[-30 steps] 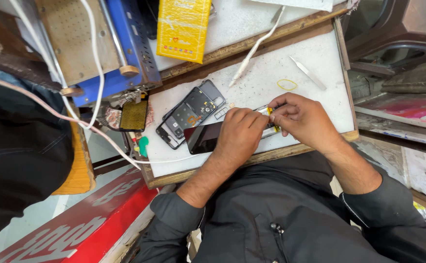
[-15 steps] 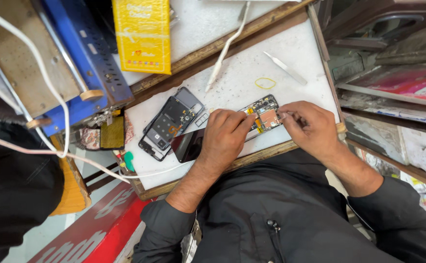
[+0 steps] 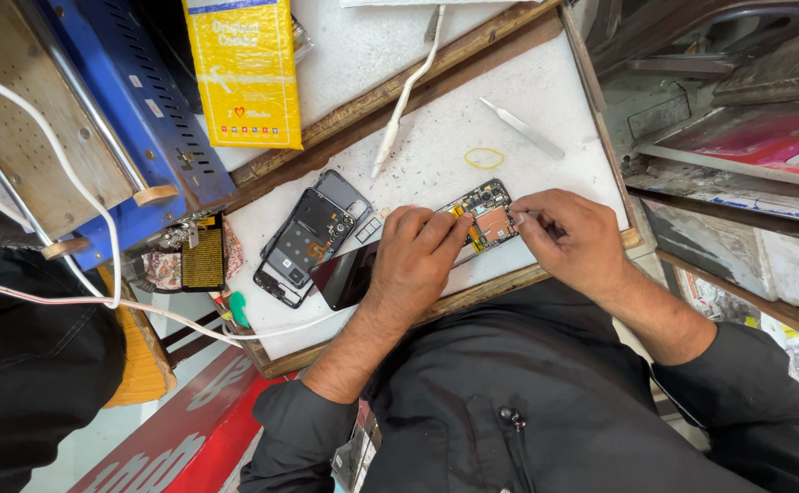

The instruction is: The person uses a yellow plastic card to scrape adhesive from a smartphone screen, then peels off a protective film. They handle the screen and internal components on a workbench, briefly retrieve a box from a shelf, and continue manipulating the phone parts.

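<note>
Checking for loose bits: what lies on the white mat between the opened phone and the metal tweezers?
In the head view, a yellow rubber band lies between the opened phone and the tweezers.

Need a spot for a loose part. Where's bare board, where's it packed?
Free: white board between white cable and tweezers; also its near-left corner below the phone frame. Crowded: front edge, where left hand and right hand work the opened phone.
</note>
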